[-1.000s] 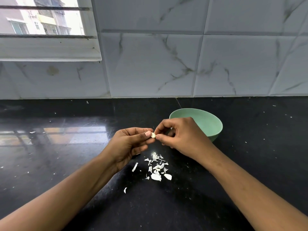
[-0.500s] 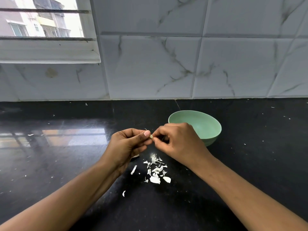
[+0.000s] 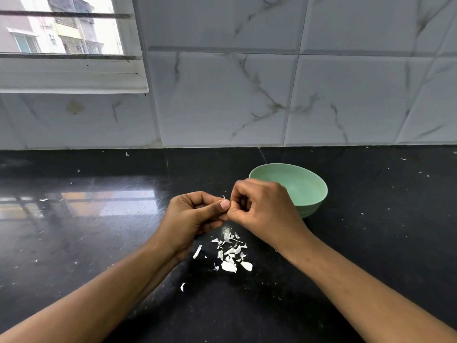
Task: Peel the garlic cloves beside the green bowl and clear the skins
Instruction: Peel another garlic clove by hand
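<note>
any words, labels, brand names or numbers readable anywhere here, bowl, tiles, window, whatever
None: no readable text shows anywhere.
The green bowl is plain, with no label or mark in view.
The wall tiles carry only grey veining.
The black counter bears only garlic skins and specks.
The buildings seen through the window show no sign or number.

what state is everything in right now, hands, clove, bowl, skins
left hand, fingers curled, pinching the garlic clove
right hand, fingers curled, pinching the same clove from the other side
garlic clove, held between both hands, almost hidden; a skin wisp sticks up
green bowl, upright, nothing seen in its visible part
skins, loose pile on the countertop below the hands
</note>
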